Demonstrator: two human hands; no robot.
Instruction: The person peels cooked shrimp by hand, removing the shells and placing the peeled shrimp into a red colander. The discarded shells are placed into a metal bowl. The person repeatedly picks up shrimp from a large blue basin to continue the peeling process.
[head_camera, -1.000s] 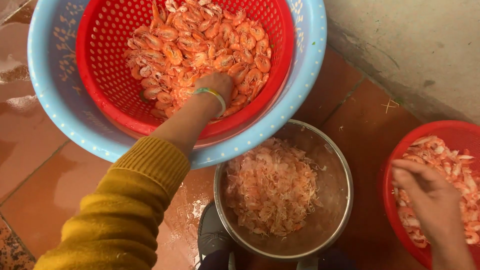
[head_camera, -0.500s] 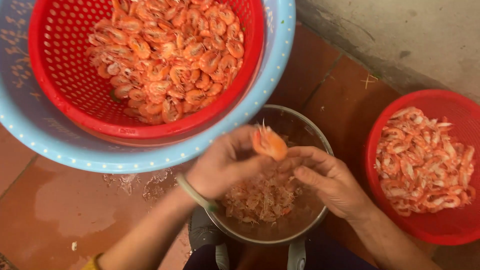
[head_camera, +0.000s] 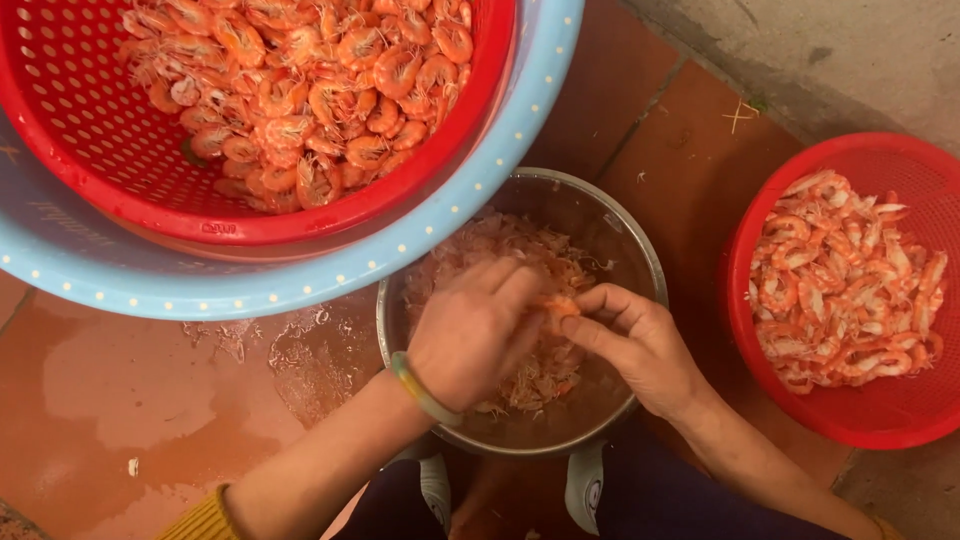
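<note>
Shiny metal bowl (head_camera: 640, 255), glossy red perforated plastic baskets (head_camera: 440, 150), smooth blue plastic basin (head_camera: 200, 285), wet glazed floor tiles (head_camera: 120, 390), rough matt concrete wall (head_camera: 860, 60)

Soft even daylight, faint shadows — wet tiles glinting, slight blur

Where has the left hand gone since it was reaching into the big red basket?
Yes, moved: the left hand left the red basket and is over the metal bowl.
</note>
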